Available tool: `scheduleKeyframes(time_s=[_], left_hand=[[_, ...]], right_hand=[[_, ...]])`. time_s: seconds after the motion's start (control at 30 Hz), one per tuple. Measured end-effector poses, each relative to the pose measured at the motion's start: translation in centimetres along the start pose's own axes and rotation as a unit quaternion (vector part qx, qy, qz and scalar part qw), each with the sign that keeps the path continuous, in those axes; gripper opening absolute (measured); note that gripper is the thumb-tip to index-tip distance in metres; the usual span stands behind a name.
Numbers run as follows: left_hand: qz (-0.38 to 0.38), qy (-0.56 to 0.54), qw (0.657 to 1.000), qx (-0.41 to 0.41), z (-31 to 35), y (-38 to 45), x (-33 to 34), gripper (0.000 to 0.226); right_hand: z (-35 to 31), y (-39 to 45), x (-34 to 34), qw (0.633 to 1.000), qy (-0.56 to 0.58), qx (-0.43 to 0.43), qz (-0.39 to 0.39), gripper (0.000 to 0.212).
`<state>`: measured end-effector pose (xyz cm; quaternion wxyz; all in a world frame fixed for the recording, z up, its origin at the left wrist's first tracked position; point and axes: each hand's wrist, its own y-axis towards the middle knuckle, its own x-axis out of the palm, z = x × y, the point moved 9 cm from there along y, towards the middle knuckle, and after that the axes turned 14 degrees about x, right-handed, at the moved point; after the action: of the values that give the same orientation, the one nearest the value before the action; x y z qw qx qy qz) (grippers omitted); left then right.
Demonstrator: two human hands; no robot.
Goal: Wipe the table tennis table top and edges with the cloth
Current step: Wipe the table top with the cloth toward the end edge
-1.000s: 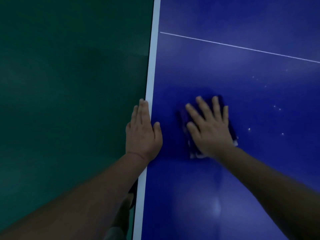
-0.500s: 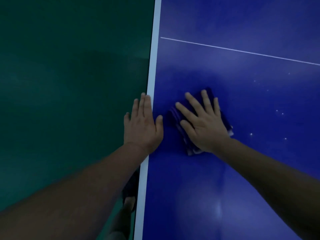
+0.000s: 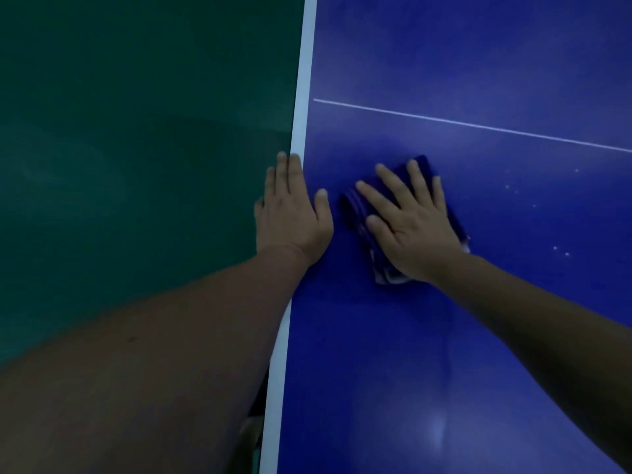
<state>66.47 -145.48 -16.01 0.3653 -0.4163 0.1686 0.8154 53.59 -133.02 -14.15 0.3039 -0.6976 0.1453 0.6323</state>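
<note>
Cleaning under way at a dim indoor court, seen from the head camera: the person's right hand (image 3: 408, 227) lies flat, fingers spread and nearly straight, pressing a folded dark blue cloth with pale edging (image 3: 359, 213) onto the glossy blue table tennis table top (image 3: 478, 336), just short of the thin white centre line (image 3: 478, 126) that crosses the surface. The left hand (image 3: 292, 213) rests open beside it, palm down on the white-painted side edge of the table (image 3: 302, 124), fingers straight and reaching over the rim, thumb lying on the blue; it holds nothing and appears to brace the body. The two hands sit near each other but apart, the cloth between the right palm and the board. Beyond the edge lies a dark green floor (image 3: 136, 148). Small pale specks (image 3: 561, 251) dot the surface to the right of the cloth, suggesting that patch has yet to be wiped, as does the stretch past the centre line. By this view the job looks to be in an early or middle stage, with the white edge not yet under the cloth; how much of the unseen table is done cannot be told.
</note>
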Motion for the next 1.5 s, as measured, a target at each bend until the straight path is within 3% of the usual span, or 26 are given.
scheduleKeyframes(time_s=[0.13,0.2,0.27,0.37,0.53,0.6,0.77,0.87,1.0,1.17,1.27,1.37,1.5], left_hand=[[-0.004,0.015,1.0,0.002,0.0,-0.1,0.0,0.069],[-0.008,0.016,1.0,0.001,0.0,-0.2,0.2,0.068],[-0.004,0.019,1.0,0.002,-0.1,-0.1,0.2,0.067],[-0.001,0.013,1.0,0.0,-0.2,0.0,0.1,0.07],[-0.009,0.018,1.0,0.02,-0.1,-0.1,0.0,0.076],[-0.014,0.02,1.0,0.017,-0.1,-0.1,0.1,0.076],[-0.029,0.039,0.999,0.009,0.0,-0.2,0.3,0.079],[-0.03,0.038,0.999,0.006,-0.1,-0.1,0.4,0.077],[-0.022,0.024,0.999,0.011,-0.2,-0.1,0.3,0.075],[-0.034,0.046,0.998,0.026,0.1,0.0,0.5,0.081],[-0.049,0.074,0.995,0.049,0.5,-0.1,0.6,0.083],[-0.055,0.105,0.991,0.069,0.7,0.1,0.8,0.082],[-0.045,0.125,0.985,0.106,1.6,0.2,0.8,0.079]], right_hand=[[2.0,7.7,-1.8,0.982,0.073,0.173,0.011,0.059],[0.0,11.9,-2.6,0.972,0.099,0.212,0.011,0.062],[-4.2,14.0,-3.0,0.983,0.088,0.159,0.01,0.062],[-8.1,10.7,-2.8,0.998,0.061,0.009,0.027,0.055],[-1.8,4.7,-1.2,0.998,0.035,-0.047,0.021,0.057],[0.1,6.5,-1.7,0.999,0.025,-0.034,0.023,0.06],[0.6,16.9,-4.0,0.981,0.11,0.158,0.012,0.059],[-4.3,19.1,-4.4,0.99,0.094,0.108,0.011,0.055],[-5.8,11.9,-3.2,0.998,0.053,-0.015,0.043,0.055],[3.4,2.9,-0.8,0.998,0.041,0.037,0.01,0.057],[6.6,6.9,-1.8,0.984,0.078,0.159,0.015,0.056],[4.8,11.7,-2.7,0.957,0.13,0.259,0.029,0.053],[-0.5,7.1,-2.0,0.986,0.104,0.118,0.063,0.052]])
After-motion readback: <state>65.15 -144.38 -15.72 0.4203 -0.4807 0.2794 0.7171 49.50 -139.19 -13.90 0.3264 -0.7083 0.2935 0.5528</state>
